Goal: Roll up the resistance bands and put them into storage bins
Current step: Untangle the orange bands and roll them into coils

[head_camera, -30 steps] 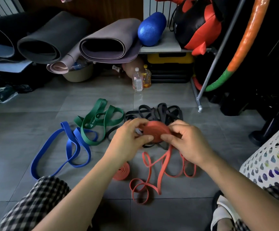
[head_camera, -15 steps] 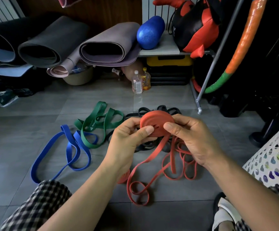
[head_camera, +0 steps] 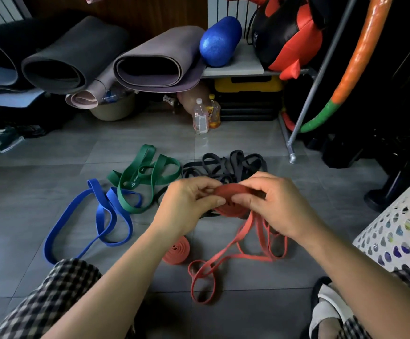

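We held the red coil point(head_camera: 230, 192) above the floor point(head_camera: 40, 192), left hand point(head_camera: 189, 206) and right hand point(head_camera: 279, 206) both pinching its faces, presumably so the turns would not spring apart (the unwound tail point(head_camera: 235, 250) lay slack beneath).

**Centre:** red band point(head_camera: 232, 190), coral-red; a coiled band point(head_camera: 176, 252) of the same red lies at lower centre.
**Left of centre:** blue band point(head_camera: 100, 220); green band point(head_camera: 135, 180), dark green with pale print.
**Above centre:** black bands point(head_camera: 226, 165).
**Ground:** floor point(head_camera: 40, 172), grey tiles.
**Right edge:** basket point(head_camera: 392, 211), white, perforated.
**Lower left:** trousers point(head_camera: 59, 289), black-and-cream check.
**Top:** roller point(head_camera: 219, 41), speckled blue; hoop point(head_camera: 365, 40), orange with a green section.
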The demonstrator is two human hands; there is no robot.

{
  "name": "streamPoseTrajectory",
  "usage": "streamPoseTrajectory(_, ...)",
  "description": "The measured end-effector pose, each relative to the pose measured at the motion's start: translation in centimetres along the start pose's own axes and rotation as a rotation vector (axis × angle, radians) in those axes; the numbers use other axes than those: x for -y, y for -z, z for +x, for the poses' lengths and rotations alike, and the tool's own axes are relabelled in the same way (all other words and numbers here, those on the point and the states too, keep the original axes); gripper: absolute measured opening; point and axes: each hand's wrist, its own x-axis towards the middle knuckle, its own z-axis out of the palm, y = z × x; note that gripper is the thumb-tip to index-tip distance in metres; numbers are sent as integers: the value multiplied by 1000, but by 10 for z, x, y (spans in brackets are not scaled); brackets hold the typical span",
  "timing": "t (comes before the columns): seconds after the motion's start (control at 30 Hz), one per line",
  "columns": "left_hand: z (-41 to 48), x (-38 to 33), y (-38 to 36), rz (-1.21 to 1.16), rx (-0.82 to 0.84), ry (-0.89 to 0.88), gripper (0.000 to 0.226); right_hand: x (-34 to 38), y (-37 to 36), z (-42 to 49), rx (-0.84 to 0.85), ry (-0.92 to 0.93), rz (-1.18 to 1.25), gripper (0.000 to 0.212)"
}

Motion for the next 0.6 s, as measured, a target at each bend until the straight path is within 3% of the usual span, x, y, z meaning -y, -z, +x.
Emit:
streamPoseTrajectory(0.2,2,-6,-1,-463,-141,102,21,6,6,4,-72,-169,569,17)
streamPoseTrajectory(0.43,2,-8,-10,-767,-249,162,14,10,-9,1,-168,-208,764,13)
streamPoseTrajectory(0.6,-1,-4,-17,-863,-266,246,15,10,-23,-3,-204,-193,669,19)
